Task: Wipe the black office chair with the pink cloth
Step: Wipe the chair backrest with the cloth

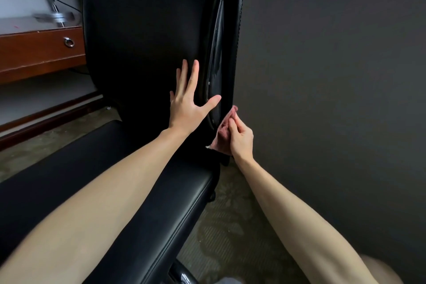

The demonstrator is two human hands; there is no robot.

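Note:
The black office chair (143, 30) fills the middle of the view, its tall backrest upright and its seat (147, 196) stretching toward me at the lower left. My left hand (190, 104) lies flat and spread against the lower right part of the backrest, thumb reaching to the glossy side frame. My right hand (241, 138) grips the bunched pink cloth (224, 131) and presses it against the backrest's right edge, low down near the seat joint. Part of the cloth is hidden behind my fingers.
A dark grey wall (334, 99) stands close on the right of the chair. A wooden desk with a ring-pull drawer (41, 50) sits at the left, with a metal lamp base (55, 17) on top. Patterned carpet (230, 226) lies below.

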